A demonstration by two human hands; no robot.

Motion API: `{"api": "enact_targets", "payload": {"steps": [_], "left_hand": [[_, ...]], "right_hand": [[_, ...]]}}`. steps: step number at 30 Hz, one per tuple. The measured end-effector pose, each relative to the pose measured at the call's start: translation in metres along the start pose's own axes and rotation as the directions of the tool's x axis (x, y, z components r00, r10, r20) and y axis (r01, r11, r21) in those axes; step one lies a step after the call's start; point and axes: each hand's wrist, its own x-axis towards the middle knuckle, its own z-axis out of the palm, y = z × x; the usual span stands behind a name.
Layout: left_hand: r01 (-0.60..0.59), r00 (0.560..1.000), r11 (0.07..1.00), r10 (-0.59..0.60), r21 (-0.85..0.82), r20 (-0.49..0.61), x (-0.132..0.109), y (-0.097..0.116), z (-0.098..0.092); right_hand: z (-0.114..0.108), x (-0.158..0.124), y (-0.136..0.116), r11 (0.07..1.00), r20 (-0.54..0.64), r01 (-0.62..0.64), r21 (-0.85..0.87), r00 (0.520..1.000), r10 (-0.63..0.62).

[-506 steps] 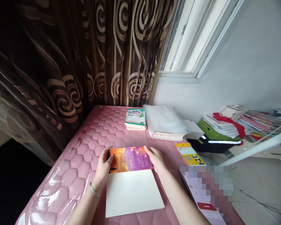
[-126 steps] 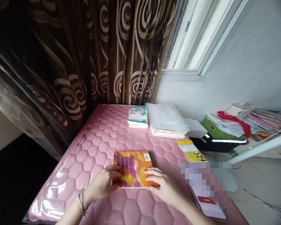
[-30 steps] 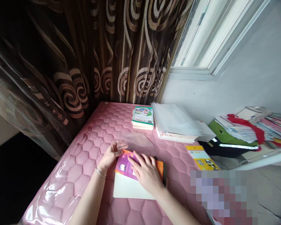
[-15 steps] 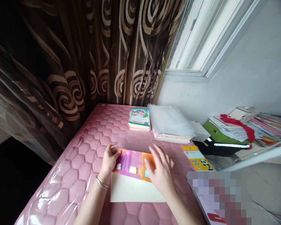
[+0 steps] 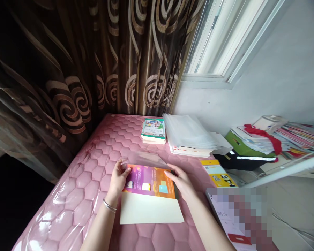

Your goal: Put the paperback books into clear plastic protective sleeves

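Note:
An open book [image 5: 148, 195] lies on the pink quilted surface [image 5: 78, 205], its purple-and-orange cover flap folded over a blank cream page. A clear plastic sheet [image 5: 143, 159] sticks out past the book's far edge. My left hand [image 5: 119, 177] grips the left far corner of the flap, fingers curled on the plastic's edge. My right hand [image 5: 182, 181] rests on the right far corner of the flap, fingers bent over its edge. A bracelet sits on my left wrist.
A green-covered stack of books [image 5: 153, 131] and a pile of clear plastic sheets [image 5: 188, 135] stand at the far side. A yellow booklet [image 5: 217, 172] lies to the right. Brown swirl curtains hang behind. A cluttered green box and papers sit at right.
The right hand has slid off the middle of the cover flap to its right far corner. The left hand stays at the left corner. The plastic sheet's edge lifts slightly.

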Motion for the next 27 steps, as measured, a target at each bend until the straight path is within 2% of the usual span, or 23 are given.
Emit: {"api": "enact_targets", "payload": {"steps": [6,12,17,23,27], "left_hand": [[-0.022,1.0,0.993,0.024,0.118,-0.015,-0.002,0.001,-0.001],[-0.055,0.998,0.972,0.058,0.23,-0.006,-0.007,0.007,-0.004],[-0.032,0.999,0.981,0.033,0.19,-0.003,-0.011,0.002,-0.006],[-0.06,0.995,0.994,0.066,0.096,-0.07,-0.013,-0.007,-0.001],[-0.065,0.993,0.995,0.072,0.08,-0.095,-0.013,-0.009,0.001]], "right_hand": [[0.005,-0.001,-0.004,0.99,0.03,-0.075,0.121,0.997,0.072],[0.011,-0.004,-0.014,0.991,0.039,-0.072,0.111,0.997,0.068],[0.015,-0.004,-0.015,0.996,0.038,-0.069,0.065,0.997,0.066],[0.013,-0.01,-0.019,0.995,0.046,-0.038,0.094,0.998,0.034],[0.008,-0.017,-0.026,0.976,0.121,-0.128,0.174,0.987,0.107]]}}
